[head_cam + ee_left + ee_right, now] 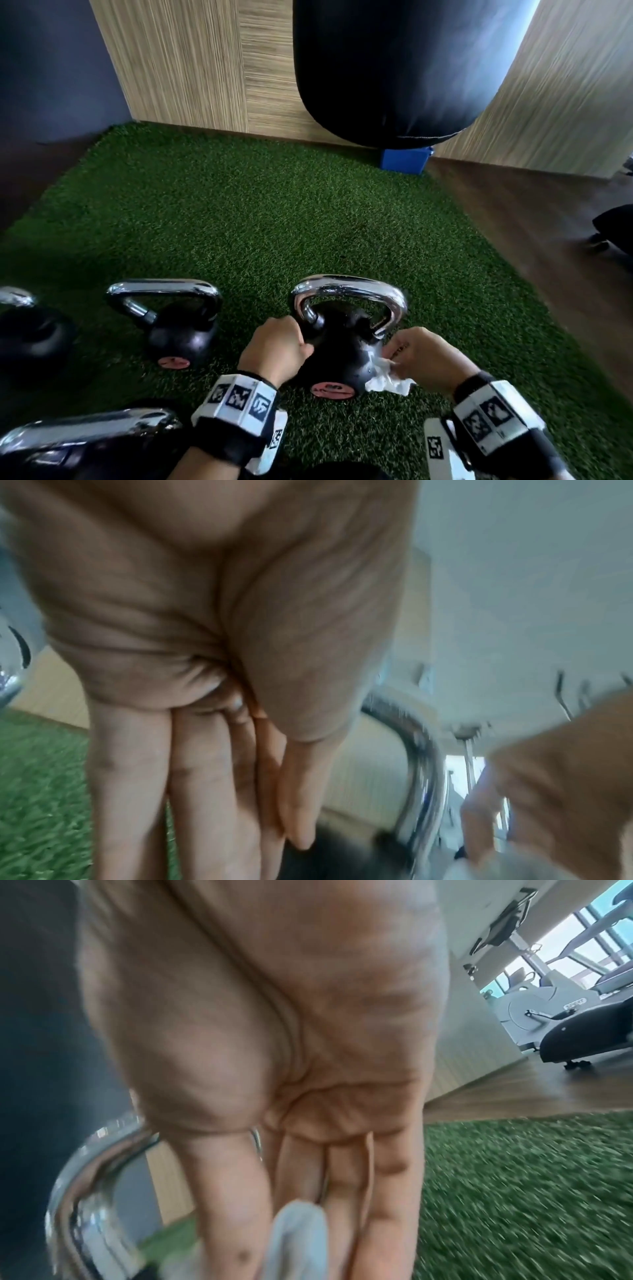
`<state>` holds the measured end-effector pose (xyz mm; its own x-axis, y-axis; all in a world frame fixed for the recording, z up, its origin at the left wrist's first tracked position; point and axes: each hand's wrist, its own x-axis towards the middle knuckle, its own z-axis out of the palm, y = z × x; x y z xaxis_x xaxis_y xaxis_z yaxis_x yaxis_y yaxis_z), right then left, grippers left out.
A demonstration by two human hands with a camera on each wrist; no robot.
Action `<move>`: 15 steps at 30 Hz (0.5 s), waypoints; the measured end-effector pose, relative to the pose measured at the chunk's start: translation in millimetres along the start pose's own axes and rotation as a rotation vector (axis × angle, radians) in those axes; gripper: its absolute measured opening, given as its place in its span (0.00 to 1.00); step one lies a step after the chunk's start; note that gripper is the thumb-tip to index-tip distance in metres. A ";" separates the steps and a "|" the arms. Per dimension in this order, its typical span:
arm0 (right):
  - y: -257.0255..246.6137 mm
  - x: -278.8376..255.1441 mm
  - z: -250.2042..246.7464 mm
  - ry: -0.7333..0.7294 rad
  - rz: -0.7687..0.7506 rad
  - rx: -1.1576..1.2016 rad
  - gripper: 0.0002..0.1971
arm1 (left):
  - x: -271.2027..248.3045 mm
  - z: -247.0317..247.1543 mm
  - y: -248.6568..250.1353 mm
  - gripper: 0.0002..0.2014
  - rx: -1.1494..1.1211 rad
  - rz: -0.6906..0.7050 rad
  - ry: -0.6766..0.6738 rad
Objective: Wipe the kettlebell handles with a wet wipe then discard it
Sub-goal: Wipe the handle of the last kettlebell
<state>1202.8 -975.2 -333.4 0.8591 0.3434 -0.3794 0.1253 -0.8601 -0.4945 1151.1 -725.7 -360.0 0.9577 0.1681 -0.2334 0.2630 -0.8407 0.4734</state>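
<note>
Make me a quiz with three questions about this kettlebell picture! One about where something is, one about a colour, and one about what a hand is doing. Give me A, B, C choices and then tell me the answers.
1. Where is the blue box?
A. Under the black punching bag, by the wall
B. On top of a kettlebell
C. In the left hand

2. What colour is the turf under the kettlebells?
A. Red
B. Green
C. Yellow

3. What is the right hand doing?
A. Resting flat on the turf
B. Lifting a kettlebell up high
C. Holding the white wet wipe beside the kettlebell

Answers:
1. A, the head view shows the box on the floor just below the bag's bottom.
2. B, the grass-like mat is green all over.
3. C, the crumpled wipe sits in its fingers, while the left hand is on the kettlebell's other side.
</note>
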 end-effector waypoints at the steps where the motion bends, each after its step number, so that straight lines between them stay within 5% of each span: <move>1: -2.4 -5.8 -6.2 -0.025 -0.059 0.014 0.10 | -0.7 -5.5 -1.3 0.19 -0.104 0.021 -0.015; 3: -11.4 -16.8 -17.1 -0.025 -0.182 0.123 0.09 | -1.8 -13.2 0.2 0.11 -0.493 0.050 -0.096; 6: -32.9 -30.0 -23.2 0.034 -0.362 0.375 0.06 | -6.3 -20.5 13.2 0.24 -0.945 0.131 -0.232; 11: -58.3 -30.9 -19.7 0.374 -0.439 0.421 0.08 | -14.7 -18.5 25.1 0.21 -1.193 0.248 -0.335; 15: -66.7 -23.0 -13.2 0.668 -0.404 0.430 0.14 | -13.6 -20.0 34.4 0.18 -1.289 0.311 -0.206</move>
<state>1181.3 -930.7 -281.4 0.9165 0.1824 0.3559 0.3995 -0.4588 -0.7936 1149.4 -746.6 -323.6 0.9925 -0.1156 -0.0395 0.0698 0.2711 0.9600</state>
